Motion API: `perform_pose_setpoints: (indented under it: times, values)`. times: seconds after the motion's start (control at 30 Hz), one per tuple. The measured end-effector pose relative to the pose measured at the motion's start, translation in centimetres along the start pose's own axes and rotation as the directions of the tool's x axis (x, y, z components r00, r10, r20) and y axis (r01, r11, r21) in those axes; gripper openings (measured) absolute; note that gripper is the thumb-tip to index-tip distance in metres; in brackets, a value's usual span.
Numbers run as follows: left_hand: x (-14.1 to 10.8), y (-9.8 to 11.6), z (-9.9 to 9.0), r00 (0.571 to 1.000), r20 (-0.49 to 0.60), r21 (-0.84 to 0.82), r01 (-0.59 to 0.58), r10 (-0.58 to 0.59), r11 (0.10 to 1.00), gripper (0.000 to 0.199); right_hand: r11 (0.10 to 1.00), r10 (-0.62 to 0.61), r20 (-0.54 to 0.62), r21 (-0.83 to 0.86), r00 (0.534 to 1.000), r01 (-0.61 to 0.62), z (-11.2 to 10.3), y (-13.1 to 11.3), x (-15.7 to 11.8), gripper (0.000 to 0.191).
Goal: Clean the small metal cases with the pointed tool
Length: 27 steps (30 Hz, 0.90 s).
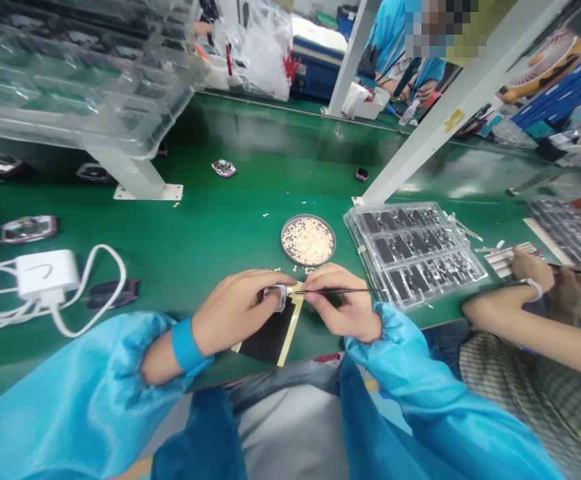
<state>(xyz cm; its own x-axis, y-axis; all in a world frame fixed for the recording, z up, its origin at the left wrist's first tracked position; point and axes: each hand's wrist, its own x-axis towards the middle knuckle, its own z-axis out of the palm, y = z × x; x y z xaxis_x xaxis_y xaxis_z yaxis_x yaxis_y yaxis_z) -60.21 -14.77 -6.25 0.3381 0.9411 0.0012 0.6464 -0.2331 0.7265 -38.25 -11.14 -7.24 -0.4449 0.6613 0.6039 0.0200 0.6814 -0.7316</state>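
Observation:
My left hand (238, 308) is closed around a small rectangular part with a clear, shiny frame (276, 297), above a black mat (265, 339) edged with yellow tape. Pinched in the fingers of my right hand (340, 303) is a pair of thin dark tweezers (348, 291), whose tip points at that part. Fingers hide some of the part, so I cannot tell whether the tip touches it. Just beyond both hands stands a round dish (308, 240) full of small pale and dark pieces.
A clear compartment tray (413, 250) of dark parts lies to the right, beside a co-worker's hand (533, 270). A white charger (46, 273) with cables sits left. White posts (410, 143) rise from the green bench (210, 227). Clear trays (85, 100) are stacked upper left.

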Motion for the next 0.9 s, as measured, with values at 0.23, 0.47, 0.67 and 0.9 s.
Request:
perform_pose_setpoints:
  times: [0.23,0.47,0.67,0.9]
  values:
    - [-0.01,-0.14,0.18,1.000,-0.020,0.030,-0.004,0.004,1.000,0.037,0.999,-0.021,0.081,-0.022,0.996,0.023,0.22,0.19,0.09,0.021]
    - [-0.02,-0.08,0.12,0.999,-0.029,0.036,-0.015,0.016,0.999,0.040,0.999,0.009,0.130,-0.047,0.991,-0.003,0.26,0.16,0.21,0.015]
    - [-0.05,-0.06,0.10,1.000,-0.019,0.041,-0.008,0.009,0.999,0.040,0.999,0.002,0.127,-0.054,0.992,0.005,0.32,0.13,0.23,0.016]
    - [0.07,-0.23,0.17,1.000,-0.010,0.027,-0.003,0.003,1.000,0.041,0.997,0.019,0.151,-0.078,0.988,-0.007,0.32,0.24,0.27,0.015]
